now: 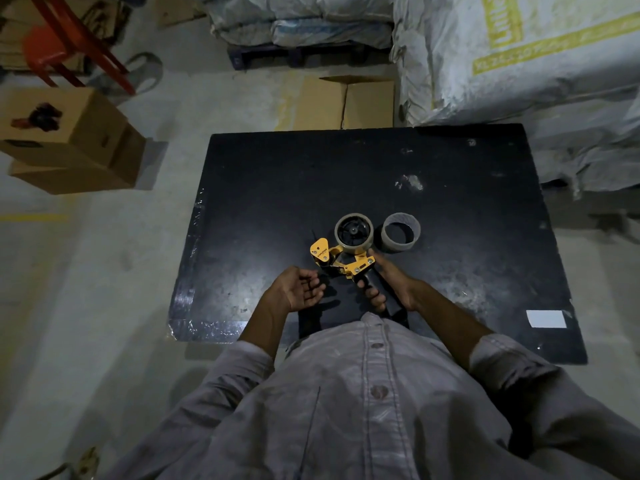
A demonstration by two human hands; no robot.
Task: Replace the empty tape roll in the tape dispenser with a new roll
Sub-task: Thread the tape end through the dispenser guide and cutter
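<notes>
Concrete floor (104, 289) lay pale and dusty around a matte black table (277, 188), scuffed grey in patches. Left: stacked cardboard boxes (69, 140) under a red metal frame (79, 36). Left hand (299, 289) hung open, palm up, fingers loosely curled and holding nothing. Yellow tape dispenser (341, 259) stood over the table's near middle, a glossy tape roll (354, 234) on its black hub; right hand (384, 285) was wrapped around its black handle. Just beside it, a bare grey cardboard core (401, 237) stood on end. Right: woven white sacks (519, 57).

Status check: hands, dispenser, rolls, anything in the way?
Right hand gripping tape dispenser handle; left hand open, empty. New roll on the hub. Empty core beside it on table. Nothing in the way.
</notes>
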